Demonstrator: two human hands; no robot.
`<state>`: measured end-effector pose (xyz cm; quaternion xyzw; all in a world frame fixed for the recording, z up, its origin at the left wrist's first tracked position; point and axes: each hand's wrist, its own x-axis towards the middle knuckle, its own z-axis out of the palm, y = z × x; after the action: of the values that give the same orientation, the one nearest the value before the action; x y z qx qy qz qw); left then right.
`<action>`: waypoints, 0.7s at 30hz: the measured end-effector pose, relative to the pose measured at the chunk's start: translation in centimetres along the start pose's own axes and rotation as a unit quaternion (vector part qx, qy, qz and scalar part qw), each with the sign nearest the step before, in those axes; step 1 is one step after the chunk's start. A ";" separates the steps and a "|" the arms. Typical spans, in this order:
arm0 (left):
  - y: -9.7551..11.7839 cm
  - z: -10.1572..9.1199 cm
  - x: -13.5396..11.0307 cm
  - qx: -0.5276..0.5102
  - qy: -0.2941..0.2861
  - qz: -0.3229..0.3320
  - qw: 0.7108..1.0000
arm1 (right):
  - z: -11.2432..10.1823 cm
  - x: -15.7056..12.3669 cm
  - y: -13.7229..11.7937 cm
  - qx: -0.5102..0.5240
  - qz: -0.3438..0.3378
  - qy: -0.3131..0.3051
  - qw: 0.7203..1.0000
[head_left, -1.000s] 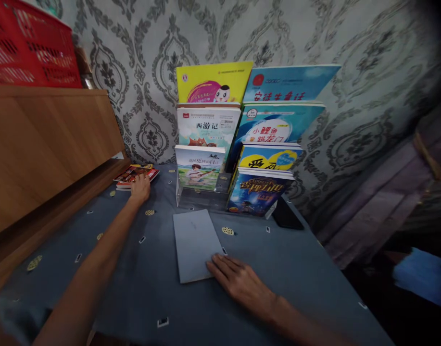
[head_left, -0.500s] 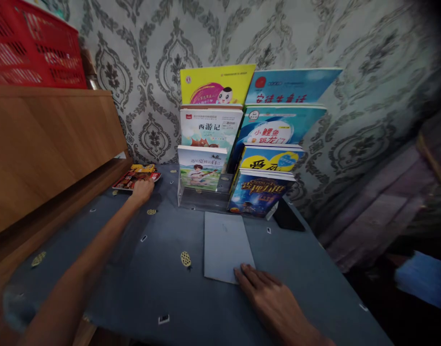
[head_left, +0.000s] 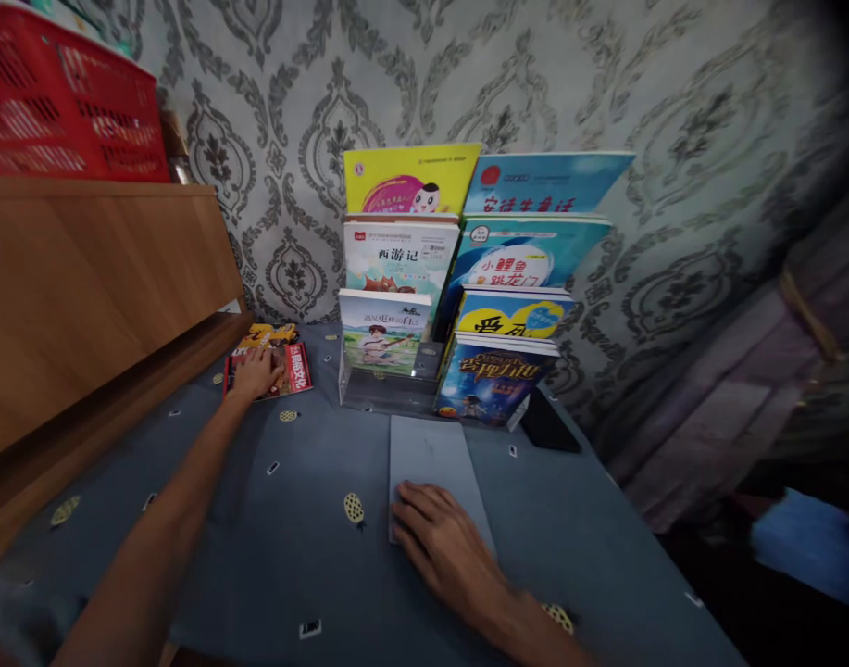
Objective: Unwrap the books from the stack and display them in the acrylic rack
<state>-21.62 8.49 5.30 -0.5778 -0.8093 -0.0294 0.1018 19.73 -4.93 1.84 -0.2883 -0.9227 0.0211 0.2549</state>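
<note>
Stretched out to the far left of the table, my left hand (head_left: 255,372) lies with fingers spread on a red book (head_left: 297,368). A yellow book (head_left: 269,335) shows just behind it. My right hand (head_left: 443,537) rests flat over the near part of a plain pale grey-blue book (head_left: 432,447), which lies on the table in front of a clear book stand (head_left: 386,394). In the stand, books lean in two tiered columns; a white-topped book (head_left: 384,333) is front left and a dark blue book (head_left: 490,378) front right.
A wooden cabinet (head_left: 105,306) borders the table's left side, with a red basket (head_left: 69,97) on top. A flat black object (head_left: 550,423) lies right of the stand. Patterned wallpaper covers the wall behind, and a pale curtain (head_left: 722,398) hangs at the right.
My right hand has moved left, from the pale book's near right corner onto its cover. My left hand has shifted slightly left, its fingers now spread on the red book, which has turned a little.
</note>
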 end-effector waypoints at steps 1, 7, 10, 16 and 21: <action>-0.6 0.2 0.3 -0.010 -0.010 -0.006 1.000 | 0.3 0.5 0.0 0.009 0.002 -0.005 1.000; -1.8 0.9 1.5 -0.023 -0.047 -0.004 0.999 | 1.9 2.4 0.7 0.035 0.006 -0.012 0.999; -1.9 1.1 1.7 -0.018 -0.049 -0.003 0.999 | 2.2 2.3 1.0 0.042 0.001 -0.004 0.999; -2.1 1.4 1.0 -0.015 -0.045 0.005 0.999 | 2.7 1.7 1.6 0.045 0.017 -0.022 0.999; -2.1 0.8 -0.5 -0.027 -0.052 0.015 0.998 | 3.2 1.7 2.1 0.007 0.051 -0.021 0.998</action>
<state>-23.53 7.43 4.54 -0.5929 -0.8038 -0.0194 0.0444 18.08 -1.94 -0.54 -0.3327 -0.9120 0.0462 0.2356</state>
